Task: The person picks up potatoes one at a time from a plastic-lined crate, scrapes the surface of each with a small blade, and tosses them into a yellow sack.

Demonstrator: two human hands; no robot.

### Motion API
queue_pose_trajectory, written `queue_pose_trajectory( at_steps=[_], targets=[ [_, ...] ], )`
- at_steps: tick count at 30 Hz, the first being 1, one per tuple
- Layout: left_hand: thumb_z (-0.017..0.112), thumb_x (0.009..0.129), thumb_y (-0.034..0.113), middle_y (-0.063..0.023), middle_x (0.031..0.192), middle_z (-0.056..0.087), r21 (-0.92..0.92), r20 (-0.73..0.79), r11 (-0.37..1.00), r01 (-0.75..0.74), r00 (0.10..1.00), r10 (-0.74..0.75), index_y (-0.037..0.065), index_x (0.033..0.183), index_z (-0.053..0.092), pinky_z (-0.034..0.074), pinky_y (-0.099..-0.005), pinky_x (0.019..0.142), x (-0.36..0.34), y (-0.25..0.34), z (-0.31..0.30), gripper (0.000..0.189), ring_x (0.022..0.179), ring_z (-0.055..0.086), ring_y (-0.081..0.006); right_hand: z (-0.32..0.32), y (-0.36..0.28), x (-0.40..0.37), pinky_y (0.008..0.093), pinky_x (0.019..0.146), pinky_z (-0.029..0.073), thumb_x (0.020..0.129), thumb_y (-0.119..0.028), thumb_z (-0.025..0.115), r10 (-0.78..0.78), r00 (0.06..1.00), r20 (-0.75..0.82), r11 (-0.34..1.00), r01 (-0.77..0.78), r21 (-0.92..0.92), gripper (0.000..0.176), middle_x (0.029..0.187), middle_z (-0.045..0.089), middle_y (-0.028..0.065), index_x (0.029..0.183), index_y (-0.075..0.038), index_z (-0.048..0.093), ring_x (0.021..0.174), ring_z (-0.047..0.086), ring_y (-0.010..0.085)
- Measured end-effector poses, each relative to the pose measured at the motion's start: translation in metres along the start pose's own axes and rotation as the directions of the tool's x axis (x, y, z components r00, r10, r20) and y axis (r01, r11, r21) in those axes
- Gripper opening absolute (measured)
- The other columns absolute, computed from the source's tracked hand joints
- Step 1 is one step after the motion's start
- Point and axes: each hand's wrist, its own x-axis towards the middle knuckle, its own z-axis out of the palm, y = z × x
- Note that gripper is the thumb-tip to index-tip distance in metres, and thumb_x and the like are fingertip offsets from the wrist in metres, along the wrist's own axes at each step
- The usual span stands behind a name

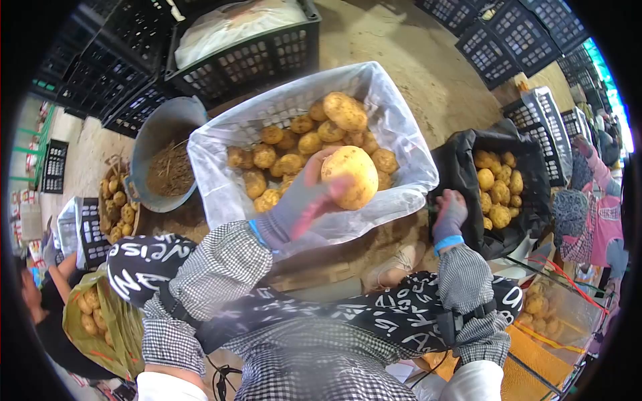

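Observation:
My left hand (301,200), in a grey and pink glove, is closed on a large yellow potato (350,178) above a crate with a clear plastic liner (394,100). Many smaller potatoes (264,156) lie inside that crate. At the near left rim of a black-lined crate (461,144) is my right hand (450,212), gloved too, its fingers curled; whether they grip the liner is hidden. Yellow potatoes (499,190) fill part of the black-lined crate.
A grey bucket (150,134) holding soil stands left of the lined crate. Beyond it is a black crate with a white sack (244,30). A green bag of potatoes (120,321) sits lower left. Co-workers are at the far left and right (598,224).

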Motion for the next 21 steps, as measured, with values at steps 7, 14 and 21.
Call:
queue_pose_trajectory(
  at_steps=[7, 14, 21],
  targets=[
    [0.051, 0.096, 0.054, -0.0143, 0.133, 0.052, -0.2, 0.097, 0.973, 0.118, 0.99, -0.1, 0.006, 0.142, 0.035, 0.054, -0.0434, 0.095, -0.037, 0.0, -0.004, 0.068, 0.116, 0.06, -0.0273, 0.033, -0.106, -0.183, 0.0277, 0.085, 0.051, 0.098, -0.005, 0.052, -0.497, 0.755, 0.428, 0.835, 0.55, -0.002, 0.028, 0.111, 0.064, 0.0113, 0.123, 0.002, 0.06, 0.098, 0.062, 0.0167],
    [0.072, 0.088, 0.027, -0.0106, 0.129, 0.051, 0.135, -0.069, 0.989, 0.061, 0.996, -0.052, 0.005, 0.142, 0.034, 0.053, -0.0338, 0.095, -0.049, -0.03, 0.011, 0.069, 0.116, 0.058, -0.0205, 0.051, -0.129, -0.245, 0.0318, 0.098, 0.045, 0.09, -0.02, 0.069, -0.27, 0.505, 0.82, 0.867, 0.498, -0.022, 0.058, 0.125, 0.058, 0.0142, 0.136, 0.006, 0.046, 0.113, 0.057, 0.0202],
    [0.084, 0.073, 0.014, -0.0104, 0.133, 0.049, 0.422, 0.114, 0.845, -0.327, 0.944, 0.308, 0.003, 0.14, 0.04, 0.043, -0.0336, 0.105, -0.04, -0.034, 0.007, 0.081, 0.124, 0.05, -0.0203, 0.052, -0.104, -0.195, 0.0354, 0.098, 0.048, 0.1, -0.055, 0.042, -0.009, 0.412, 0.911, 0.99, 0.129, -0.049, 0.07, 0.141, 0.047, 0.0108, 0.143, 0.0, 0.038, 0.123, 0.052, 0.0201]
  ],
)
